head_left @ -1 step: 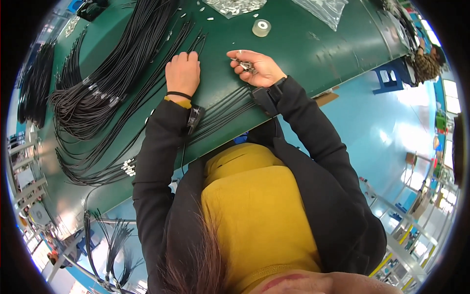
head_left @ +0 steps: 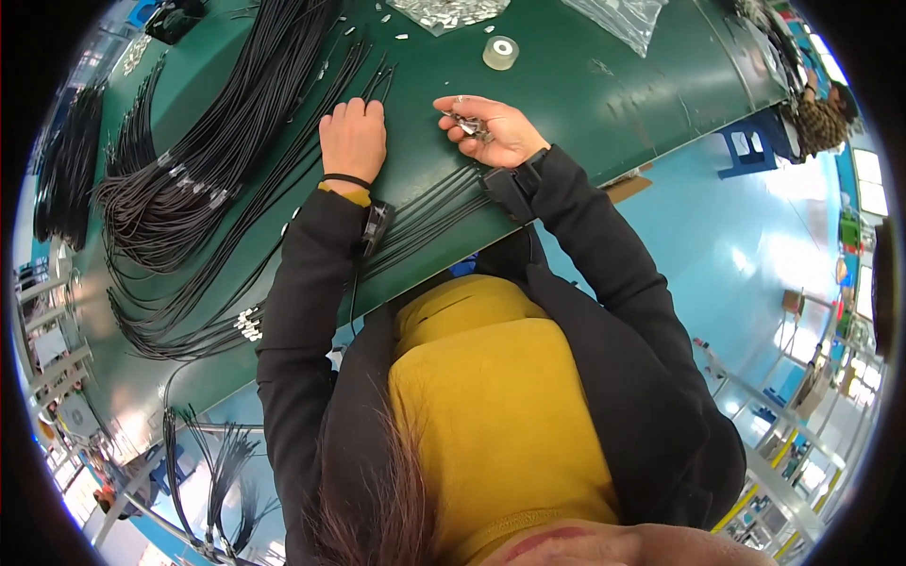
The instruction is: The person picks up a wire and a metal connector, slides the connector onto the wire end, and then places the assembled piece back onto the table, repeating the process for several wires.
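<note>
Right hand (head_left: 505, 134) curled round silvery pieces (head_left: 470, 124); left hand (head_left: 354, 141), hold unclear; both nearly unmoved

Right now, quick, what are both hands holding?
Left hand: back up, by black cables; grip hidden, can't tell.
Right hand: partly closed, holding small silvery pieces.

The left hand (head_left: 354, 141) rests back-up beside the tips of thin black cables (head_left: 354, 61) on the green surface (head_left: 613, 104), while the right hand (head_left: 495, 132), palm turned up, cups small shiny pieces (head_left: 469, 125). Beyond them sit a translucent roll (head_left: 500, 54) (pale at its core), a heap of small pale pieces (head_left: 453, 11) and a clear plastic bag (head_left: 628, 21); a thick black cable bundle (head_left: 255, 104) lies leftward.
</note>
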